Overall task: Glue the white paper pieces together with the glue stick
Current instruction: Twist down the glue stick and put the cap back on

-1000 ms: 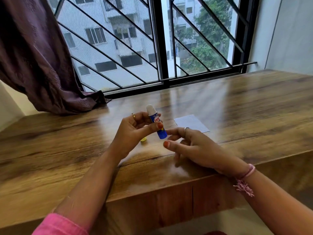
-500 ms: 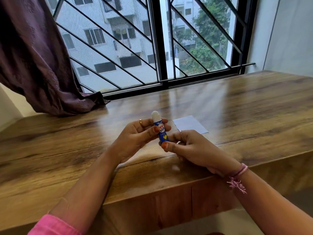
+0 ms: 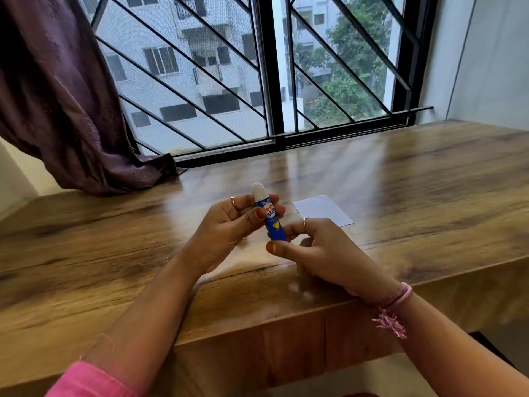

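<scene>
Glue stick label: partial white letters "evi", "sti", rest hidden

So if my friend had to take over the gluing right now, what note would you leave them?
Left hand: grips the glue stick upright above the table, cap off, white glue showing at the top.
Right hand: fingers pinch the stick's bottom end, as if to twist it.
White paper: one piece lies flat on the table just behind the right hand. No second piece can be seen from here.
Done: stick opened.
Left: no glue appears to be on the paper yet, so rub it on, press the pieces together, then find the cap, which is out of sight.
</scene>
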Action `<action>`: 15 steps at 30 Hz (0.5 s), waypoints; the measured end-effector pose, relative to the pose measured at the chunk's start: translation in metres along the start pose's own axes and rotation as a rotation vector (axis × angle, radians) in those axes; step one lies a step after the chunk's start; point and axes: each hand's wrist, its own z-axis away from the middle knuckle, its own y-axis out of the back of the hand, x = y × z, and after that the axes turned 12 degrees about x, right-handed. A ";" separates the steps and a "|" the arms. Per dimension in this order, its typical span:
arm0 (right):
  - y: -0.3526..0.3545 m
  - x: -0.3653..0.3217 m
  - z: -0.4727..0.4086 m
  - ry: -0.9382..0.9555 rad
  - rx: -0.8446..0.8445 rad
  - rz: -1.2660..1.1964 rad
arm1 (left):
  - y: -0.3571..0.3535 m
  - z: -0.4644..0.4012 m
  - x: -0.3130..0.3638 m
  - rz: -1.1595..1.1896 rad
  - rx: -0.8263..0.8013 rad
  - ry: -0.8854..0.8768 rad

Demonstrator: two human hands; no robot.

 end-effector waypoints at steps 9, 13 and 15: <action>-0.003 0.002 -0.003 0.003 0.101 0.065 | -0.001 0.000 -0.001 -0.029 -0.001 0.010; -0.001 0.001 -0.003 -0.045 -0.026 0.017 | 0.000 0.001 -0.001 -0.037 -0.006 0.009; -0.001 0.002 -0.004 -0.049 -0.012 0.001 | -0.001 0.001 -0.001 -0.055 -0.014 0.003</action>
